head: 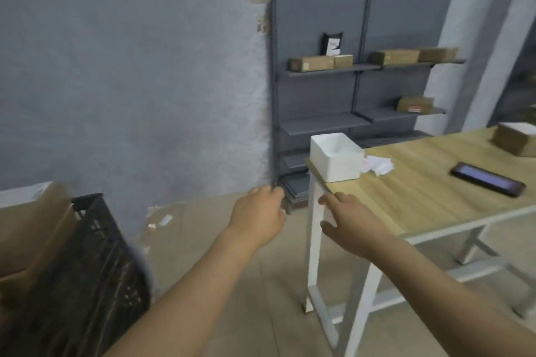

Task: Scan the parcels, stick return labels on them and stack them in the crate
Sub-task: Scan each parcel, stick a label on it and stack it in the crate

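Hands empty: left hand (259, 213) loosely curled, right hand (348, 217) spread over bench (420, 191) corner. Parcel (512, 140) sits at bench's far end, crate (84, 269) well left of bench. Best reach across, grip parcel with both hands.

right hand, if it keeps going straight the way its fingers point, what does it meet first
Probably the white box at the table corner: the open right hand points up-left along the table edge towards it. Depth is unclear.

Left hand (259, 209) and right hand (349, 219) outstretched, fingers relaxed
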The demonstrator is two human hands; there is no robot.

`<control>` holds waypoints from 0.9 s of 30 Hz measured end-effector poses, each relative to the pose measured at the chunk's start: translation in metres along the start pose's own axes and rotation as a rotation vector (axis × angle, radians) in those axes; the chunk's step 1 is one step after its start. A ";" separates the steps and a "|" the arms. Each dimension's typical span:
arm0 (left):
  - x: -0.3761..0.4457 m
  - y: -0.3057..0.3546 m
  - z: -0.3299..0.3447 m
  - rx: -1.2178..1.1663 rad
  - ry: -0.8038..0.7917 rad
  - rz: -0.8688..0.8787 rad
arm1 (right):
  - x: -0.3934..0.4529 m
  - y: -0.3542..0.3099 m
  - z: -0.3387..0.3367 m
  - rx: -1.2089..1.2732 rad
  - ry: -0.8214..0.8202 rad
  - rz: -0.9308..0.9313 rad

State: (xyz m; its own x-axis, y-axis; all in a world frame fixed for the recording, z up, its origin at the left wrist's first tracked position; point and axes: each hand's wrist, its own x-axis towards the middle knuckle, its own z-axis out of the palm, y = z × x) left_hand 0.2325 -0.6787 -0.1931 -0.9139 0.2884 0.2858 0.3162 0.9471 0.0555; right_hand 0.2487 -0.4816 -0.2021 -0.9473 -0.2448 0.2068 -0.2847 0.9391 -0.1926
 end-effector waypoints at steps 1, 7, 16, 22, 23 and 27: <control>0.011 0.019 0.003 0.001 0.007 0.047 | -0.005 0.019 -0.007 -0.017 0.018 0.033; 0.084 0.125 0.027 0.007 0.016 0.259 | -0.027 0.128 -0.034 -0.113 0.116 0.211; 0.210 0.249 0.082 -0.106 -0.028 0.422 | -0.014 0.277 -0.060 -0.205 0.115 0.423; 0.277 0.345 0.120 -0.154 -0.078 0.567 | -0.025 0.369 -0.070 -0.186 0.113 0.573; 0.286 0.362 0.125 -0.157 -0.081 0.583 | -0.028 0.384 -0.070 -0.174 0.118 0.600; 0.317 0.428 0.147 -0.183 -0.088 0.610 | -0.035 0.444 -0.064 -0.107 0.126 0.664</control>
State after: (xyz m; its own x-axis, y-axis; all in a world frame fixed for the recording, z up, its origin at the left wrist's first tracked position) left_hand 0.0407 -0.1612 -0.2195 -0.5711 0.7856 0.2380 0.8170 0.5721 0.0721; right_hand 0.1649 -0.0406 -0.2334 -0.8898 0.4152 0.1891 0.3729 0.9007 -0.2231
